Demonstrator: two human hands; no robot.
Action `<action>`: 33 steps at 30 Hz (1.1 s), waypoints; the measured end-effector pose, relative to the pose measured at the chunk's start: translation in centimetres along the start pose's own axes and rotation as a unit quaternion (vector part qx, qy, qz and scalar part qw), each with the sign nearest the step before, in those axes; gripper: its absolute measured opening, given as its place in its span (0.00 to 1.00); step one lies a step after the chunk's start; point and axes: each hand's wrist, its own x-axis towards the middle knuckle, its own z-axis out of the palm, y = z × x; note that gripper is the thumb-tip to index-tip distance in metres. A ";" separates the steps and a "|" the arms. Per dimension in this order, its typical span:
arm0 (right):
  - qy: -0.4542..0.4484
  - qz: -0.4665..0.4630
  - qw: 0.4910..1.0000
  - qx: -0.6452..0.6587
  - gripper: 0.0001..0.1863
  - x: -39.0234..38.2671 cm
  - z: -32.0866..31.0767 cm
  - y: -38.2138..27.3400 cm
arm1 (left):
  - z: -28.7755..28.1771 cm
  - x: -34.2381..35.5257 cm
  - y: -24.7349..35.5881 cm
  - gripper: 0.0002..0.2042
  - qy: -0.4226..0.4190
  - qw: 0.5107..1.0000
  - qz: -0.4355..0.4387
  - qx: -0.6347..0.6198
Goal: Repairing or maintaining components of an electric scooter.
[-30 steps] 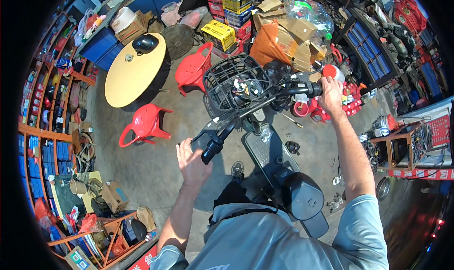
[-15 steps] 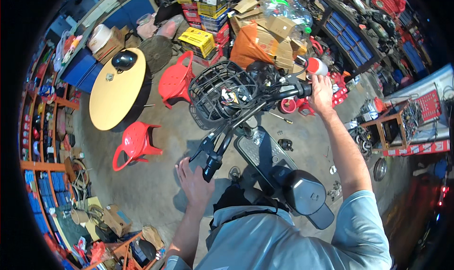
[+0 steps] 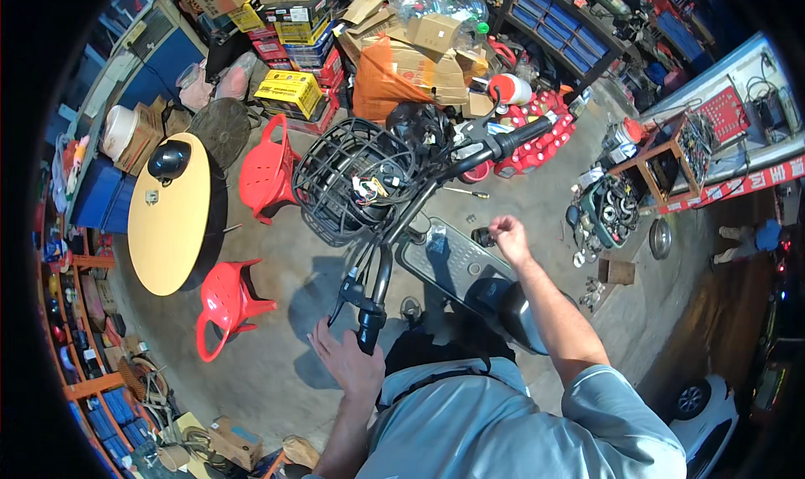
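Note:
An electric scooter's handlebar (image 3: 402,217) runs diagonally in front of me, with a black wire basket (image 3: 356,177) holding loose wires behind it. My left hand (image 3: 348,360) is at the left grip (image 3: 369,328), palm against its end. Its fingers stretch out below the brake lever (image 3: 342,299), not wrapped round the grip. My right hand (image 3: 510,238) is in the air over the footboard's (image 3: 453,257) right side, fingers curled in, and no object shows in it. The right grip (image 3: 530,133) is free of any hand. Below me, the black seat (image 3: 521,315) is partly covered by my right forearm.
Two red plastic stools (image 3: 226,299) and an oval yellow table (image 3: 168,227) with a black helmet (image 3: 169,160) stand left. Cartons (image 3: 402,72) and boxes are piled ahead. On the floor lie a screwdriver (image 3: 466,192) and a small black part (image 3: 482,237). A parts tub (image 3: 608,215) sits right.
My right hand has let go of the right grip and come back toward me, its fingers curled. My left hand stays at the left grip. The view has turned to the right.

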 end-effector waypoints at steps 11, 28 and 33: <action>-0.155 0.206 0.946 0.196 0.03 3.5 9.5 -1.6 | 0.6 -0.5 0.3 0.14 0.001 0.997 -0.040 0.062; -0.059 -0.079 0.975 0.201 0.13 23.5 14.5 14.9 | 5.6 3.9 3.9 0.12 0.023 0.998 0.047 0.033; -0.075 0.211 0.908 0.354 0.16 12.1 24.8 5.0 | 1.4 -0.2 1.0 0.12 0.027 0.991 -0.043 0.126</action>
